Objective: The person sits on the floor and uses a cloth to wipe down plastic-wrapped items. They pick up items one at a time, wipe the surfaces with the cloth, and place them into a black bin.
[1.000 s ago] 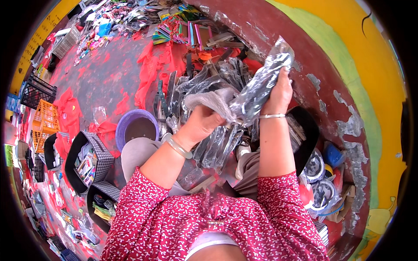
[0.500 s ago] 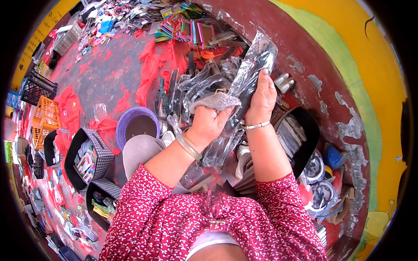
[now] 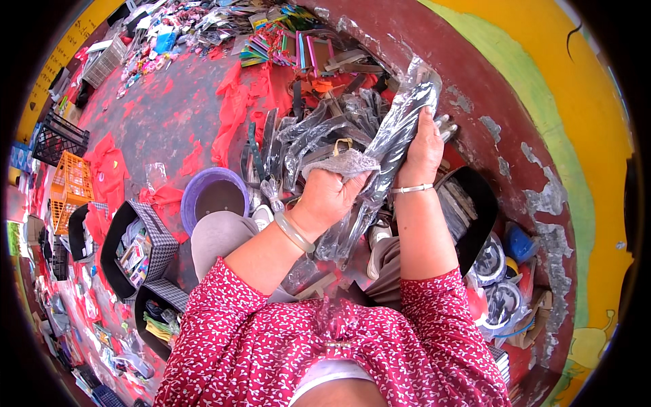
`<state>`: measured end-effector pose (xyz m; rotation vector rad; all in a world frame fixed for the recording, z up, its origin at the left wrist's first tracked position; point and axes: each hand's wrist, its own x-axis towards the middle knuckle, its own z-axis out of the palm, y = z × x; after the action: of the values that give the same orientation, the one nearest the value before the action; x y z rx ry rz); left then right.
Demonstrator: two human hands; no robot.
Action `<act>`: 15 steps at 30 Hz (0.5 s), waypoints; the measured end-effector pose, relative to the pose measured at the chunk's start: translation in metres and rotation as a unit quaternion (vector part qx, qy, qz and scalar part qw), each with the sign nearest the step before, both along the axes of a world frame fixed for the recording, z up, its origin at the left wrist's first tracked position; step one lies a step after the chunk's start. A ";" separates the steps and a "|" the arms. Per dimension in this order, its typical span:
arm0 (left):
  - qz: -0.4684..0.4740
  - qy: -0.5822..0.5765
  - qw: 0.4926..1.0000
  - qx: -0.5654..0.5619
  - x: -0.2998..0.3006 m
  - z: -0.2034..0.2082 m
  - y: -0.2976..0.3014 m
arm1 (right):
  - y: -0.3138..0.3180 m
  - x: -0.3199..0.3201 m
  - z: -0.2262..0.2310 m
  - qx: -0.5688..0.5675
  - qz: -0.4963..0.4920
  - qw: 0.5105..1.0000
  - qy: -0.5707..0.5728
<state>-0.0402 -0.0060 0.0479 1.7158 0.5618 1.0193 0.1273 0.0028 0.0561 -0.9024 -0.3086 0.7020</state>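
My left hand [image 3: 330, 198] is closed around a grey cloth [image 3: 349, 163], with the cloth bunched over its fingers. The cloth rests against a long dark strip in a clear plastic sleeve [image 3: 399, 129], which slants up to the right. My right hand [image 3: 424, 154] grips the sleeve along its right side, thumb pointing up. The sleeve's lower part passes behind my left hand. Beneath lies a heap of dark belts in clear plastic [image 3: 315, 139], and a gold-coloured buckle [image 3: 343, 143] shows just above the cloth.
A purple bucket [image 3: 190, 186] with murky brown contents stands left of my knee. Checked fabric bins [image 3: 160, 239] lie further left, near an orange crate [image 3: 72, 178]. By my right forearm is a black bin [image 3: 480, 210] of flat pieces. A peeling red wall [image 3: 498, 112] curves along the right.
Both hands have shifted slightly right, carrying the plastic-sleeved strip and the cloth with them. More of the gold-coloured buckle shows above the cloth.
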 end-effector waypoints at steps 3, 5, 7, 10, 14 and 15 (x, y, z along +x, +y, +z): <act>0.001 -0.029 0.998 -0.057 -0.003 -0.006 0.001 | 0.002 0.010 -0.001 -0.006 -0.037 0.999 0.017; -0.021 -0.048 0.969 -0.240 -0.008 -0.011 -0.001 | 0.005 0.023 -0.007 0.033 -0.053 0.995 0.071; -0.035 -0.056 0.972 -0.224 -0.009 -0.015 0.008 | 0.002 0.029 0.002 0.017 -0.054 0.989 0.135; -0.092 -0.141 0.972 -0.164 -0.002 -0.026 0.017 | 0.001 0.026 0.004 0.009 -0.069 0.991 0.112; -0.106 -0.258 0.925 -0.258 0.009 -0.019 0.009 | -0.001 0.008 -0.002 0.011 0.010 0.998 0.066; -0.085 -0.263 0.924 -0.262 0.008 -0.017 0.011 | -0.005 0.000 -0.001 -0.006 0.020 0.998 0.059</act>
<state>-0.0321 0.0052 0.0311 0.9451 0.2876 1.0345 0.1275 -0.0023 0.0549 -0.8636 -0.2184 0.7921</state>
